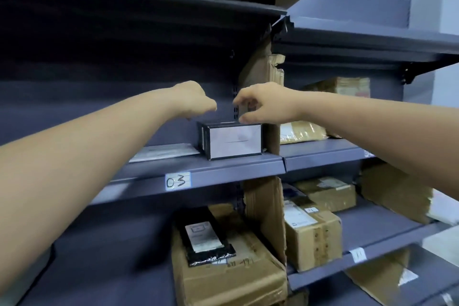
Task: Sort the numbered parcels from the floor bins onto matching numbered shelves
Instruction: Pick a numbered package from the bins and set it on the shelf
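Illumination is dim and cool, with a blue-grey cast. Deep shadow fills the recess under the upper shelf (149, 5) at top left. The white face of the small box (234, 140) is the brightest area and is slightly washed out. Wide-angle distortion bows shelf edges toward the borders. Motion blur softens the lower cartons (228, 268) and both forearms.
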A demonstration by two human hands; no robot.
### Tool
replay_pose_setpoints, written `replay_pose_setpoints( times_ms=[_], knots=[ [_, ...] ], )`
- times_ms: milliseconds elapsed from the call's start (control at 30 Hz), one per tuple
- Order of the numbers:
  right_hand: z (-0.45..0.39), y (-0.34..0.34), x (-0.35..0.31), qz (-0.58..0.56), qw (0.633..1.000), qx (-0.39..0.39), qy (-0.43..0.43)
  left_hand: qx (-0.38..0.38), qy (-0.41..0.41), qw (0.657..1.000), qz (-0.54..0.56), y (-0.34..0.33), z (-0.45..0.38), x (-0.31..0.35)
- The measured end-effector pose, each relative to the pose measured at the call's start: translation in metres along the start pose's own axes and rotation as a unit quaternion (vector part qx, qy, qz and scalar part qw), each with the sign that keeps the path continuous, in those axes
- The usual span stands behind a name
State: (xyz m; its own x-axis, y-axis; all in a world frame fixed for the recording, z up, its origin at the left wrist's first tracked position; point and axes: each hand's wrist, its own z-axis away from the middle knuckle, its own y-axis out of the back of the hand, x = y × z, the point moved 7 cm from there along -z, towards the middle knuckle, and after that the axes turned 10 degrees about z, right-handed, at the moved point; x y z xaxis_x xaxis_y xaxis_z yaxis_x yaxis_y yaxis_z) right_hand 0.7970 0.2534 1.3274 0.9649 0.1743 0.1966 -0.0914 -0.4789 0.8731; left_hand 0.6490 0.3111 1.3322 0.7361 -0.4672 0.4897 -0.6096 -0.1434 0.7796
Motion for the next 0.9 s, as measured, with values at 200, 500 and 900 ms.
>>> replay_pose_setpoints(
  times_ms=[200, 500, 900],
  knots=[
    [0.108, -0.005, 0.062, 0.047, 0.998, -0.036, -0.03, -0.033, -0.136, 0.99, -0.003, -0.07, 0.043, 0.095],
    [0.284, -0.01, 0.181, 0.116, 0.977, -0.105, -0.143, -0.116, -0.287, 0.95, 0.03, -0.211, 0.106, 0.241],
    [0.52, -0.038, 0.297, 0.095, 0.933, -0.181, -0.296, -0.241, -0.372, 0.891, 0.099, -0.405, 0.183, 0.391]
  ],
)
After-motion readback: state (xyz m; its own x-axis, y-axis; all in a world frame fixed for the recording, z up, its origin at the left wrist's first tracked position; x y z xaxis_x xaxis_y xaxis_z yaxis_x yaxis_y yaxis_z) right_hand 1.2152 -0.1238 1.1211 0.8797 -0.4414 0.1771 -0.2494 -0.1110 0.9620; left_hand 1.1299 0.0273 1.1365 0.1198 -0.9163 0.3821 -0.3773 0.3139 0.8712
